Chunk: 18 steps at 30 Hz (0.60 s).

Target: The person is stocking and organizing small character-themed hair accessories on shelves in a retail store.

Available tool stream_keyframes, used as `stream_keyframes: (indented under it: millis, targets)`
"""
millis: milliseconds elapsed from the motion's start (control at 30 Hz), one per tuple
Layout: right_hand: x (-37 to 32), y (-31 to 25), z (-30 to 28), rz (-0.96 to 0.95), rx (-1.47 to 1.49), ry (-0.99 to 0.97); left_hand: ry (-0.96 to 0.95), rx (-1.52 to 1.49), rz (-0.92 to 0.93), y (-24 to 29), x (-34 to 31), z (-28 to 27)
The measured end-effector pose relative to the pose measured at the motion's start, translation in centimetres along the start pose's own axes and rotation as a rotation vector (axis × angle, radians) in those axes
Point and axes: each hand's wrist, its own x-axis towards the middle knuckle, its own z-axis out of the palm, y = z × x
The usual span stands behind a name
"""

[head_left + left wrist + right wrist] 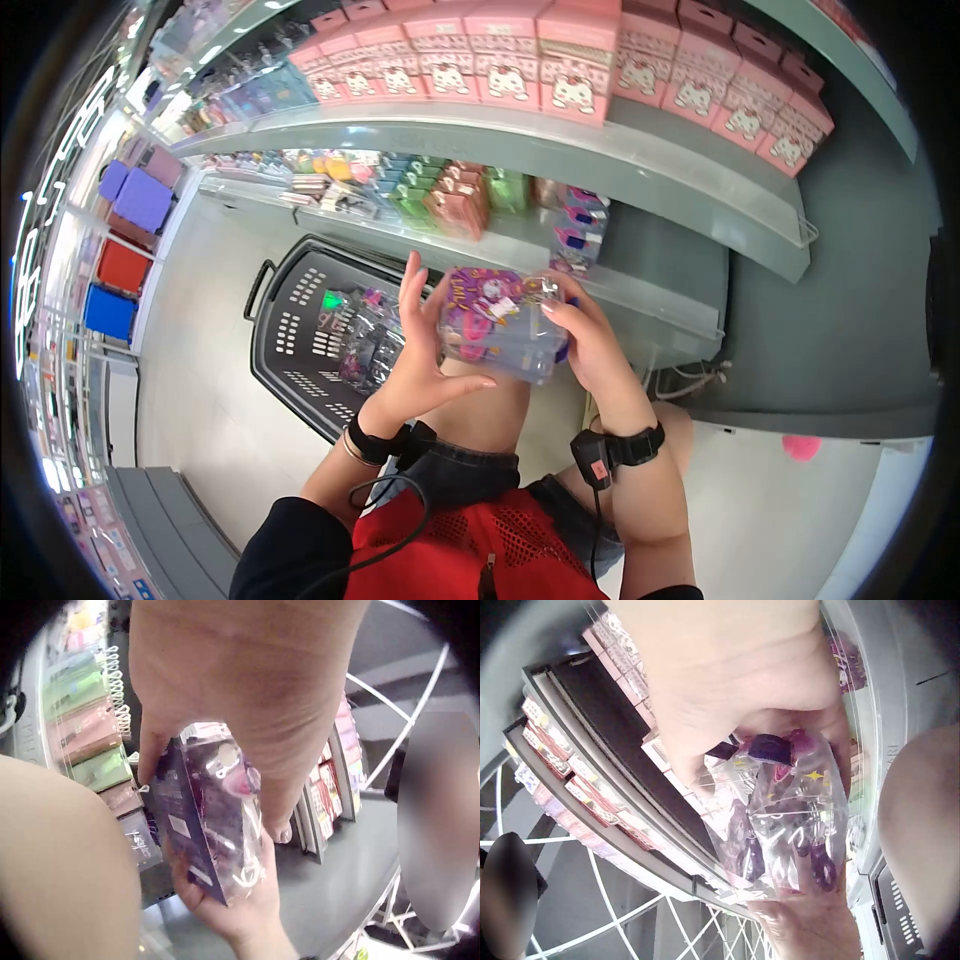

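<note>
While the person crouches before a store shelf, the head view shows a clear packet (495, 322) with purple contents held at knee height between both hands, above the floor and just right of a black shopping basket (300, 340). The left hand (425, 345) clamps the packet's left side, thumb under its lower edge and fingers raised along its face. The right hand (590, 340) grips the right edge with curled fingers. Pink boxes (510, 60) line the upper shelf; green and orange boxes (445, 195) stand on the lower shelf (660, 300) behind the packet. From the left wrist view, the left hand (247, 690) pinches the packet (217, 817) from above, and the right hand (232, 919) supports it from below; boxed goods (90, 742) stand at the left. From the right wrist view, the right hand (735, 682) closes on the packet's top (787, 817), and the left hand (810, 926) lies beneath it. The contents appear to be small purple accessories, though blur prevents identification.
</note>
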Motion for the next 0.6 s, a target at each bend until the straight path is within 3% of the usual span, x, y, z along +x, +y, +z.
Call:
stream_keyframes:
  millis: [67, 100, 200, 267, 433, 533, 600]
  targets:
    - [0.1, 0.1, 0.4, 0.01, 0.126, 0.031, 0.087, -0.364, -0.304, 0.6, 0.0, -0.3]
    - [0.4, 0.5, 0.2, 0.01, 0.154, 0.016, 0.082, -0.458, -0.295, 0.5, -0.2, -0.6]
    - [0.6, 1.7, 0.2, 0.029, 0.162, 0.011, -0.047, -0.392, -0.366, -0.2, -1.1, -1.6]
    - [0.6, 1.8, 0.6, 0.069, 0.174, 0.037, 0.026, -0.405, -0.394, 0.0, -1.8, -1.5]
    - [1.2, 2.1, 1.4, 0.032, 0.19, -0.01, 0.001, -0.329, -0.412, 1.2, -1.9, -2.2]
    - [1.4, 1.5, 1.5, 0.051, 0.073, -0.061, 0.061, -0.329, -0.423, 1.2, -2.0, -2.3]
    - [2.4, 2.0, 1.8, 0.022, 0.034, -0.102, 0.021, -0.15, -0.416, 1.7, -1.6, -3.0]
